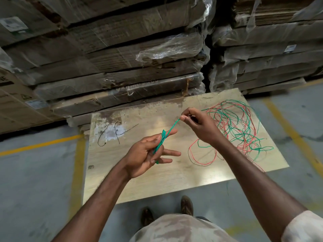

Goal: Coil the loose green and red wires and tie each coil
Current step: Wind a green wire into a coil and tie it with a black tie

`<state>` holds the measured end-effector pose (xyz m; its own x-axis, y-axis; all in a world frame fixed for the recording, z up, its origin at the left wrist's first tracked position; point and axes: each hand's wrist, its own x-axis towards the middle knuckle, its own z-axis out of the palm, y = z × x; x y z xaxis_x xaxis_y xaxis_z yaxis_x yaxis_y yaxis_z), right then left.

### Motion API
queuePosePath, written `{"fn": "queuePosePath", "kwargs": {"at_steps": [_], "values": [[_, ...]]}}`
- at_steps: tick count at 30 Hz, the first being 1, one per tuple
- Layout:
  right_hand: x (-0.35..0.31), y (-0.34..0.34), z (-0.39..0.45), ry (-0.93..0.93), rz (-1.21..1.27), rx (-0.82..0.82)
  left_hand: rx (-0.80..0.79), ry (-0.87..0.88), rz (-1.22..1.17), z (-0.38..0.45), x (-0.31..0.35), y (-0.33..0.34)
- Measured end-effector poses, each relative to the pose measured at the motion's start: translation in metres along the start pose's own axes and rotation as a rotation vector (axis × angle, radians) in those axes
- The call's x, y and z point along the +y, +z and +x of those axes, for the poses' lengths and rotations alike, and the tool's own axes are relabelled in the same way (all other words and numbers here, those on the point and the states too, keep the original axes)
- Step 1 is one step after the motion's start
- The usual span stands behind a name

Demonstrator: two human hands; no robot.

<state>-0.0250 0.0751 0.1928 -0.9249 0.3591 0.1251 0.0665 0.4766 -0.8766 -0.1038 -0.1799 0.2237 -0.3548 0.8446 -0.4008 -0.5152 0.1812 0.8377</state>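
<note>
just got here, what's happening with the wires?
A person stands over a board on the floor, coiling green wire. The left hand holds a small green coil wound over its fingers. The right hand pinches the strand leading to it. A loose tangle of green and red wire lies on the board's right side, with black ties on its left.

Warehouse: shrink-wrapped flat carton stacks (122,55), concrete floor (35,180), yellow floor lines (40,145).

Head camera, looking down.
It looks from above and close at the board (157,180), facing the stacked cartons (122,55) beyond it.
</note>
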Motion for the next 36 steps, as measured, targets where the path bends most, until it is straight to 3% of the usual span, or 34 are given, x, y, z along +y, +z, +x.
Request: {"fn": "queuePosePath", "kwargs": {"at_steps": [5, 11, 14, 19, 22, 25, 27, 30, 33, 36], "values": [[0.011, 0.016, -0.009, 0.036, 0.133, -0.010, -0.060, 0.071, -0.148, -0.004, -0.005, 0.004], [0.027, 0.039, -0.041, 0.159, 0.226, -0.014, -0.022, 0.225, -0.408, 0.006, 0.012, 0.012], [0.026, 0.050, -0.065, 0.221, 0.240, -0.113, 0.087, 0.292, -0.397, 0.020, 0.030, 0.001], [-0.006, 0.051, -0.085, 0.117, 0.122, -0.344, 0.227, 0.366, -0.309, 0.041, 0.043, -0.027], [-0.019, 0.041, -0.088, 0.114, 0.109, -0.419, 0.362, 0.358, -0.098, 0.052, 0.044, -0.047], [-0.028, 0.019, -0.082, 0.088, 0.079, -0.414, 0.521, 0.403, 0.593, 0.054, 0.029, -0.073], [-0.034, -0.001, -0.072, 0.069, 0.037, -0.360, 0.496, 0.311, 0.936, 0.050, 0.012, -0.087], [-0.039, -0.030, -0.050, 0.019, -0.015, -0.224, 0.364, 0.176, 1.047, 0.041, -0.011, -0.087], [-0.035, -0.046, -0.025, -0.015, -0.035, -0.055, 0.116, 0.093, 0.762, 0.026, -0.017, -0.061], [-0.021, -0.046, -0.004, 0.002, 0.002, 0.102, -0.018, 0.003, 0.429, 0.009, -0.012, -0.028]]}}
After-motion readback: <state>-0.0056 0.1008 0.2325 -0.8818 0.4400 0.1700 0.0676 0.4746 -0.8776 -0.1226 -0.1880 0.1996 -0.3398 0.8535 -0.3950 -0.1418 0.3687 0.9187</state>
